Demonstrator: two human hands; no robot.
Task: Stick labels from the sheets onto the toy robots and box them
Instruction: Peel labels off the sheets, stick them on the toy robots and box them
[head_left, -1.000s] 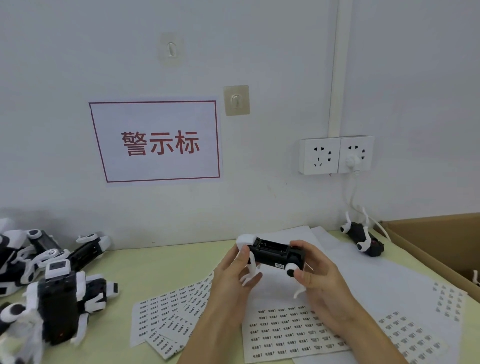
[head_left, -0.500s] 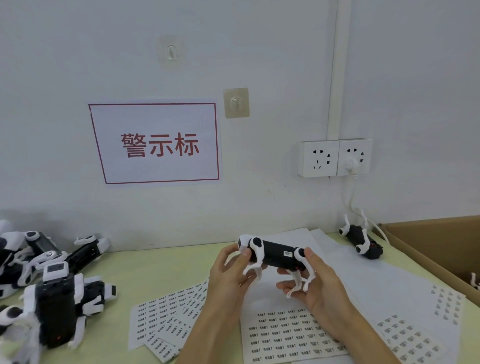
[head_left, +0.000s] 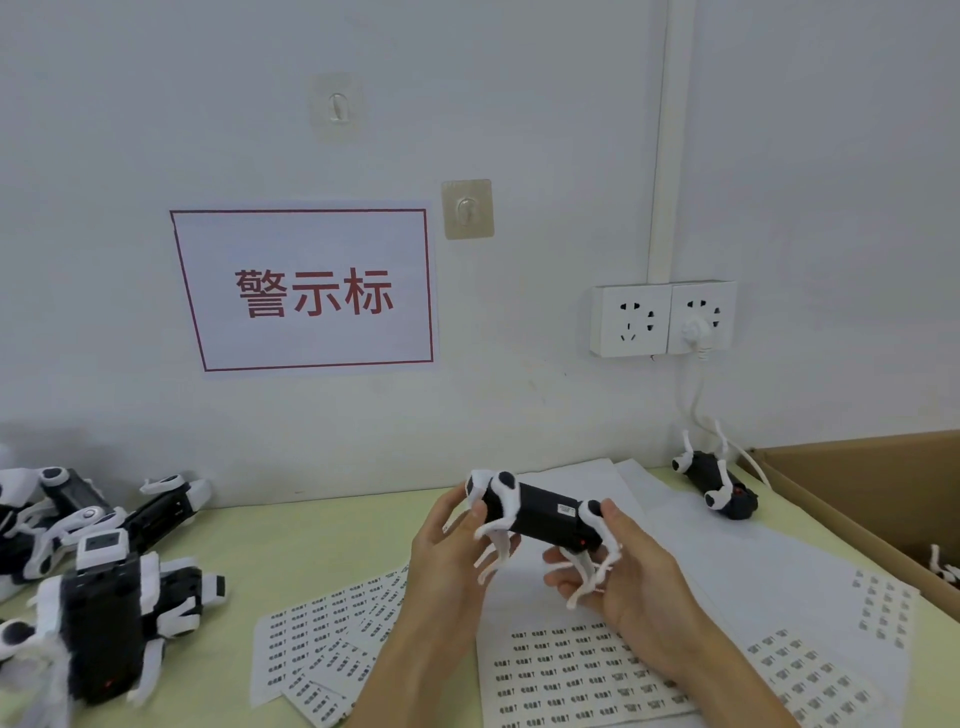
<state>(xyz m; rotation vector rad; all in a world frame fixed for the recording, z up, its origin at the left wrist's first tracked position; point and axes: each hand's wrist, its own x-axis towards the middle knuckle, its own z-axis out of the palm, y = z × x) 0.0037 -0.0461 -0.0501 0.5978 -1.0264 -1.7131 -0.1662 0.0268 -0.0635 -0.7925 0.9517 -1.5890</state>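
Both hands hold one toy robot (head_left: 540, 512) in the air above the label sheets (head_left: 582, 670) on the table (head_left: 291, 551). Its black body lies lengthwise left to right, sloping slightly down to the right, white legs hanging downward, with a small label (head_left: 566, 510) showing on its side. The left hand (head_left: 447, 551) grips the left end, fingers curled round it; the right hand (head_left: 618, 566) grips the right end from below. More toy robots (head_left: 98, 582) lie at the left, another robot (head_left: 719, 486) beside the cardboard box (head_left: 852, 488) at the right.
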